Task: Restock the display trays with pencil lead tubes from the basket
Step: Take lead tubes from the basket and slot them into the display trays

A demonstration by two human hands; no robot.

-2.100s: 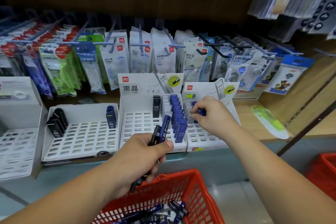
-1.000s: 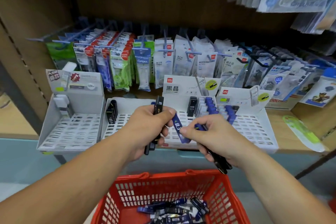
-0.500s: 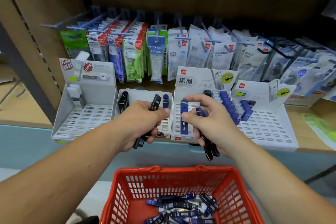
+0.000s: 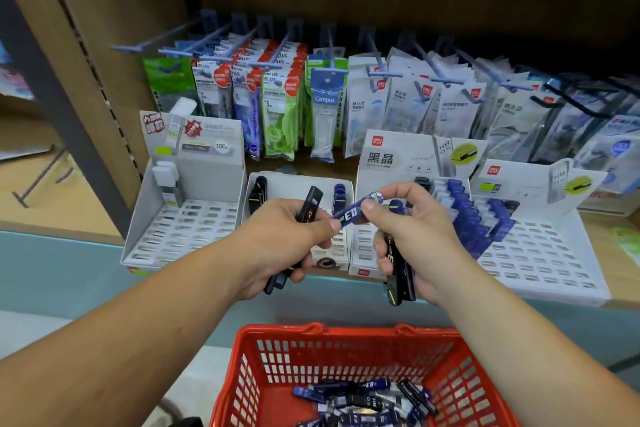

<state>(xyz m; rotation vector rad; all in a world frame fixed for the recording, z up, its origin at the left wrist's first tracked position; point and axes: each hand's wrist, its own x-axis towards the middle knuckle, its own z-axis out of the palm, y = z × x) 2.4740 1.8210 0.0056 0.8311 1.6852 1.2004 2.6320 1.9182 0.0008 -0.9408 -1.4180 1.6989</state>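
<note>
A blue lead tube [image 4: 355, 212] is pinched between thumb and forefinger of the right hand [image 4: 415, 236], and its left end is touched by the left hand [image 4: 284, 239]. Black lead tubes [image 4: 398, 274] are gripped in both curled palms (a bundle in each). White display trays [image 4: 540, 253] stand farther off. More tubes are held in the near red basket [image 4: 346, 334].

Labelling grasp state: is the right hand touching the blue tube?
Touching. Head view: the right hand pinches the blue tube between thumb and forefinger.
</note>
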